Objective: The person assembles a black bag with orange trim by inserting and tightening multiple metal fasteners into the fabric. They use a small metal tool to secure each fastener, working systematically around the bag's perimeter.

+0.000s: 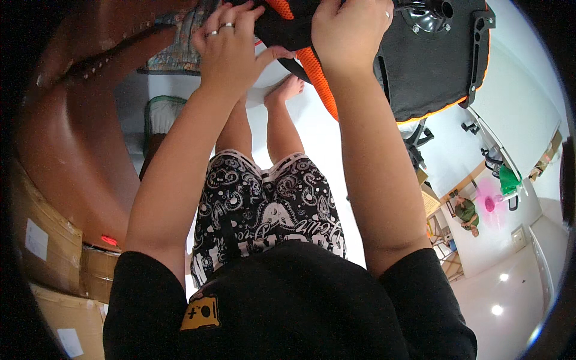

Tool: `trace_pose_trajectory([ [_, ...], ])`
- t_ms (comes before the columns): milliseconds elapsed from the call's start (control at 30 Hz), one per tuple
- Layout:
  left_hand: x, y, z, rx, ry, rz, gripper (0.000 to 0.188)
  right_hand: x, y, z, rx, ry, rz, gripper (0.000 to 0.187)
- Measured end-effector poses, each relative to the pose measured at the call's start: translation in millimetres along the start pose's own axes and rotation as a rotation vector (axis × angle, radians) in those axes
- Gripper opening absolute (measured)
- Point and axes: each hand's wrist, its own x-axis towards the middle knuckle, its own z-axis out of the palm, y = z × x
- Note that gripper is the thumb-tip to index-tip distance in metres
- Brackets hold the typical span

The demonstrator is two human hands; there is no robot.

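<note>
An office chair part with a black underside (420, 78) and orange edging tilts at the upper right. A shiny black metal plate with a short tube (427, 18) is bolted to it, and a black bracket (478, 57) runs along its side. My right hand (351, 36), bent at the knuckles, grips the black and orange chair near its orange mesh strip (318, 84); its fingertips are hidden. To the left, my left hand (231, 45) has its fingers stretched and its thumb apart, close to the black fabric. Whether it touches the fabric is unclear.
A brown leather sofa (90, 138) stands at the left, with cardboard boxes (51, 234) below it in view. My bare feet are on the white floor (327, 156). A black castor base (418, 143) is beneath the chair part. Another person (465, 211) sits at the far right.
</note>
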Motion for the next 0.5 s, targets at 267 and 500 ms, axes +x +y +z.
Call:
trace_pose_trajectory([
  [267,5,57,1,-0.204,0.365,0.212,0.065,8,7,-22,0.115,-0.175,0.045,0.024],
  [500,1,60,22,-0.234,0.418,0.151,0.054,5,28,-30,0.062,-0.263,-0.207,0.019],
])
